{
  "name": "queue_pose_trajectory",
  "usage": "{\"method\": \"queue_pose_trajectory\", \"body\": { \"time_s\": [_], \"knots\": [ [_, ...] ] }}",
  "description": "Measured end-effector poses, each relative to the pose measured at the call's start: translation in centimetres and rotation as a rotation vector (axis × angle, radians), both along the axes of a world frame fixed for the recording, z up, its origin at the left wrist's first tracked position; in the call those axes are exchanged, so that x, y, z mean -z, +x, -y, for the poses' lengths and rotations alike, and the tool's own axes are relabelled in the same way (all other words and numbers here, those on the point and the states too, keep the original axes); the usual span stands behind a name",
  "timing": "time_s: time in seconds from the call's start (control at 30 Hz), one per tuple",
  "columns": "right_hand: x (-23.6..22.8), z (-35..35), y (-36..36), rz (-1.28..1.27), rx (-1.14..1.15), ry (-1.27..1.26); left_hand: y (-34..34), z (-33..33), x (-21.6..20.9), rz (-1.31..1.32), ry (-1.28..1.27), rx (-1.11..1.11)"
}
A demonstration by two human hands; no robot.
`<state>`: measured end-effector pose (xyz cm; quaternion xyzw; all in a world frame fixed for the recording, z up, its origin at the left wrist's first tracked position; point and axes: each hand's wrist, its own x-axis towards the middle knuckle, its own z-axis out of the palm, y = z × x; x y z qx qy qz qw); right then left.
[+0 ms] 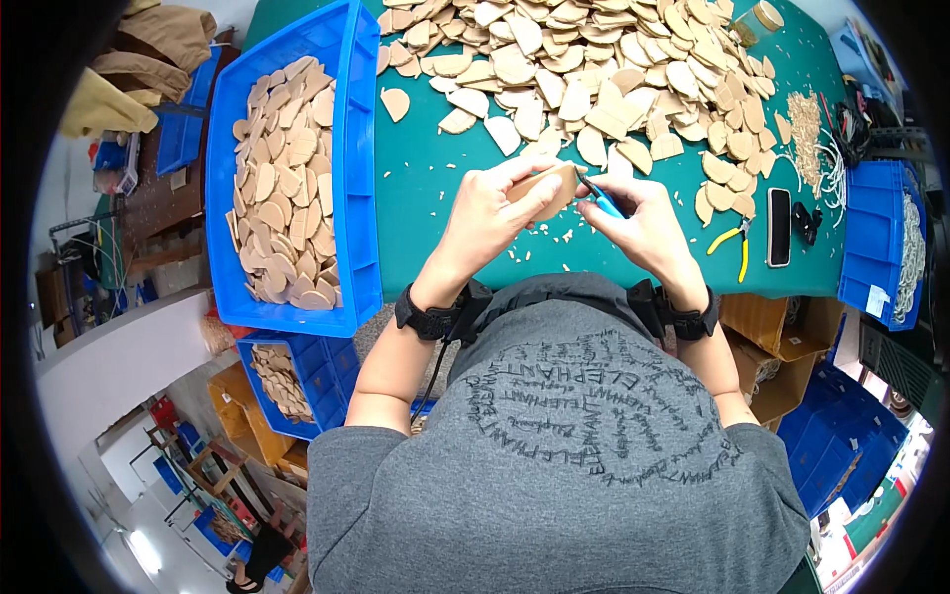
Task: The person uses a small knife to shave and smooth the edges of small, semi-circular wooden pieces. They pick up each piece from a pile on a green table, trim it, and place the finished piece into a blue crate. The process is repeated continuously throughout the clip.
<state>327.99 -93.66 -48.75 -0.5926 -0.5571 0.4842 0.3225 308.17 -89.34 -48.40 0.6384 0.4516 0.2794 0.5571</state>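
My left hand (477,213) pinches a tan rounded piece (560,186) over the near part of the green table. A pair of cutters (607,204) with blue handles is gripped in my right hand (645,226). Their dark jaws meet the edge of the tan piece. Whether the jaws are closed on it is too small to tell. Beyond both hands spreads a large pile of tan half-round pieces (594,74), with a few lying loose at its edge. Small pale trimmings (567,236) are scattered on the tabletop below and beside my hands.
A blue crate (361,188) full of tan pieces stands along the left, another blue bin (317,381) below it. Yellow-handled pliers (742,247), a phone (779,228), a shavings heap (805,129) and a jar (760,20) lie right. A blue bin (871,233) holds pale cords.
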Motion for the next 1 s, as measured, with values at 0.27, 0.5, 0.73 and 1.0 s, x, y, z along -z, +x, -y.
{"method": "queue_pose_trajectory", "body": {
  "time_s": [0.27,0.5,0.73,1.0],
  "knots": [
    [0.7,-0.2,0.3,0.02,-0.044,0.008,0.0,0.0,1.0,0.008,0.026,-0.001],
    [0.9,-0.2,0.3,0.051,-0.054,-0.015,0.1,0.0,1.3,-0.024,0.017,-0.003],
    [2.1,-0.1,0.0,-0.042,0.039,-0.005,-0.5,0.0,2.2,0.189,-0.274,-0.055],
    [2.0,-0.1,0.0,-0.059,0.022,-0.07,-5.8,0.0,1.5,0.131,-0.11,-0.382]
  ]
}}
